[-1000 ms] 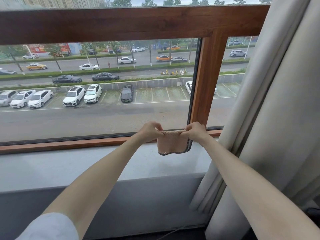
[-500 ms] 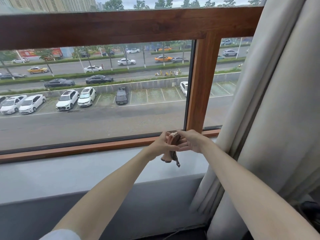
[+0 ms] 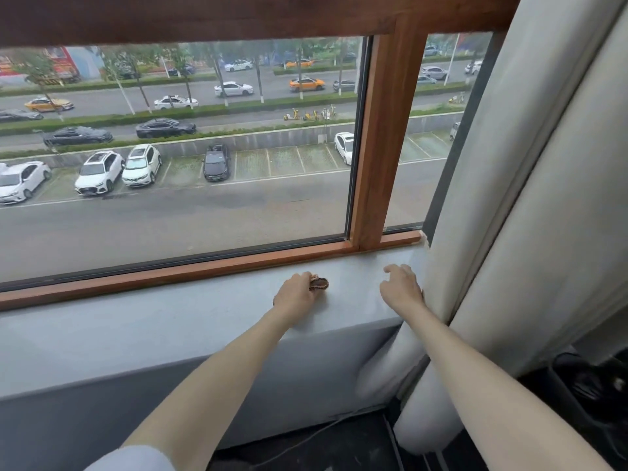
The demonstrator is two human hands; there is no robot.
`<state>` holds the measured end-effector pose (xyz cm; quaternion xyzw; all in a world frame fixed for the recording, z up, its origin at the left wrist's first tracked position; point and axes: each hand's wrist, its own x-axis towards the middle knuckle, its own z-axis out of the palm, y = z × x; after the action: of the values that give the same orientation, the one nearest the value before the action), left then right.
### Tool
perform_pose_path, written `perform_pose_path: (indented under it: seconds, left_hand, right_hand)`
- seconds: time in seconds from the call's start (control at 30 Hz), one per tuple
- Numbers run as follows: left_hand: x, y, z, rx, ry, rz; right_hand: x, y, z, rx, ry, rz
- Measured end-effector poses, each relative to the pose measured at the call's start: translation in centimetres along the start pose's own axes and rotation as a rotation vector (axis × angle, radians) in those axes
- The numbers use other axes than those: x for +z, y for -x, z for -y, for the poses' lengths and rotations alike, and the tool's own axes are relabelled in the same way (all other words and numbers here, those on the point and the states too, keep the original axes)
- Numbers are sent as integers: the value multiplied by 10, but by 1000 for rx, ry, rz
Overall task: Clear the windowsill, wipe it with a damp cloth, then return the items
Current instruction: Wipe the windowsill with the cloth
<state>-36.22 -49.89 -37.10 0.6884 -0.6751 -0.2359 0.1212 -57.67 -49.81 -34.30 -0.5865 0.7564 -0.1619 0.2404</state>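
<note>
The grey windowsill runs across the view below a wooden window frame. My left hand grips a folded pinkish cloth with a dark edge, held down on the sill near its right part; most of the cloth is hidden under the hand. My right hand hovers over the sill's right end beside the curtain, fingers loosely spread and holding nothing.
A pale curtain hangs at the right, covering the sill's end and reaching the floor. A thin cable lies on the dark floor below the sill. Dark objects sit at the lower right.
The cloth went from stretched between both hands to bunched, then down onto the sill in my left hand alone. My right hand let go and moved right toward the curtain.
</note>
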Motion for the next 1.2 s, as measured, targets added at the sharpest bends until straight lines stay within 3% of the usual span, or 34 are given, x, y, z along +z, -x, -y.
perform_pose_path:
  seconds: [0.13,0.23,0.33,0.4,0.47,0.57,0.63,0.7,0.77,0.8,0.83,0.93,1.0,1.07,1.2]
  left_hand:
    - [49,10,-14,391,-86,64]
    - [46,0,-8,616,-212,103]
    - [37,-22,-11,512,-399,-68]
    - [38,-29,-34,348,-375,-143]
    - [50,-26,-56,380,-319,-119]
    - [65,-2,-51,884,-327,-44]
    - [54,-8,-34,1024,-413,-65]
    - [46,-32,-32,866,-503,-139]
    - [46,-46,-53,613,-459,-114]
    - [52,-45,-67,576,-426,-90]
    - [59,-39,-80,601,-393,-59]
    - [74,-13,-85,957,-360,-11]
    - [72,-17,-79,1080,-375,-6]
    - [78,-30,-90,1030,-404,-31]
    - [92,-38,-134,751,-423,12]
  right_hand:
    - [1,-6,-16,66,48,11]
    - [-3,-7,-30,127,126,81]
    - [-9,-7,-52,138,190,104]
    - [-15,-7,-67,146,204,98]
    - [-21,-7,-78,144,173,107]
    - [-24,-10,-89,114,151,140]
    - [-26,-11,-92,90,162,155]
    - [-29,-11,-96,69,171,152]
    - [-32,-13,-101,49,185,147]
    - [-33,-15,-105,41,191,144]
    - [-34,-16,-107,34,197,142]
    - [-36,-18,-112,-4,224,121]
    - [-38,-19,-110,-17,288,106]
    - [-39,-20,-111,-16,355,103]
    - [-39,-18,-115,-35,418,99]
